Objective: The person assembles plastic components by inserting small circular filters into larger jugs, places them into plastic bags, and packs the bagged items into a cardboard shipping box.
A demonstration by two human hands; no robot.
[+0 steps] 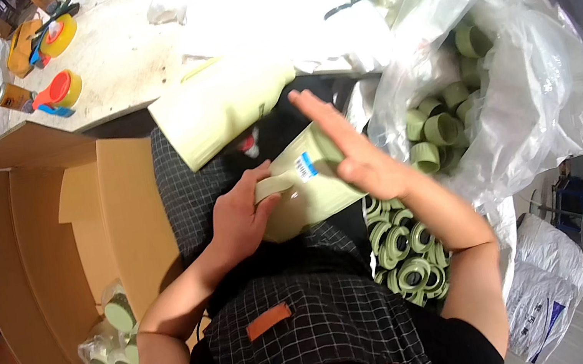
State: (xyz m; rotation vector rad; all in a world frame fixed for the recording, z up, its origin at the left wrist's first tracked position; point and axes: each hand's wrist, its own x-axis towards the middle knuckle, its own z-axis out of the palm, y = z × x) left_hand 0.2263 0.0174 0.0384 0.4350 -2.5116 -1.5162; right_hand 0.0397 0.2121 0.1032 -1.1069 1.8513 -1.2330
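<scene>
Across my lap lies a pale green jug [305,207] with a small blue-and-white label on its side. My left hand [238,211] is closed around the jug's handle. My right hand [359,158] is open, its fingers stretched out and its palm edge at the jug's right end; whether it presses there I cannot tell. A second pale green jug [224,108] lies on its side just beyond, on dark cloth at the table's near edge.
To my left stands an open cardboard box [135,202] with several green-lidded items at its bottom. On my right are a clear plastic bag [534,100] of green cups and a pile of green ring-shaped lids [412,270]. Tape dispensers [63,88] sit on the white table [118,41].
</scene>
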